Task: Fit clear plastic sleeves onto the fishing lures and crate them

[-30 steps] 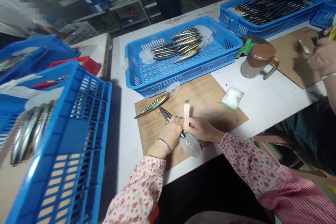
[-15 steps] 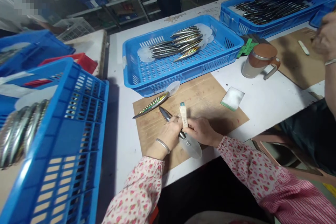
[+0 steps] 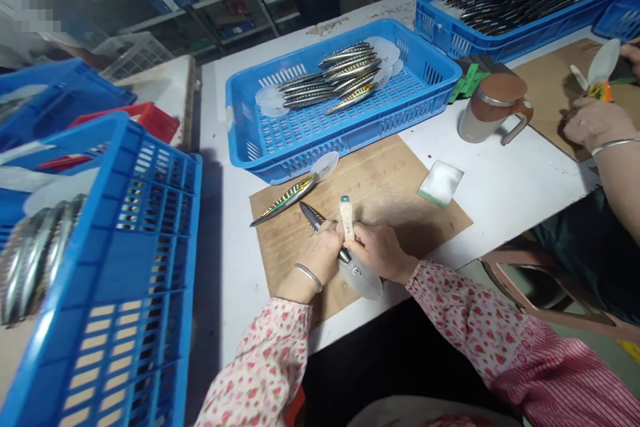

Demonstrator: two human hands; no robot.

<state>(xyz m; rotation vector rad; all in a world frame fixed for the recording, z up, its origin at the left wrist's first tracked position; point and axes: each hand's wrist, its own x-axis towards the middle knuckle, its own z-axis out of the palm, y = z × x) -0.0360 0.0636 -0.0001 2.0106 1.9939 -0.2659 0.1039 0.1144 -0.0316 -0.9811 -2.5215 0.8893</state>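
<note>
On the cardboard sheet [image 3: 390, 173], my left hand [image 3: 323, 257] is closed around a dark fishing lure [image 3: 311, 215], pressing it down. The lure's clear round diving lip [image 3: 366, 279], with a small metal ring, sticks out toward me below my fingers. My right hand [image 3: 383, 250] grips a slim cream-coloured tool [image 3: 347, 219] with a teal end pointing up and away. Its lower end meets the lure between my hands, hidden by my fingers. Just beyond lies a second lure [image 3: 286, 200], gold-green with black stripes and a clear lip.
A blue basket [image 3: 310, 163] holding several lures stands behind the cardboard. To the right are a white pad [image 3: 441, 182] and a brown-lidded mug [image 3: 493, 107]. A tall blue crate [image 3: 125, 227] flanks me at left. A co-worker's hand [image 3: 603, 123] handles an orange-marked lure at far right.
My hands keep nearly the same grip and place on the lure and the cream tool. The view shifts slightly. At right, the co-worker's hands have lowered, and a clear-lipped lure now shows there.
</note>
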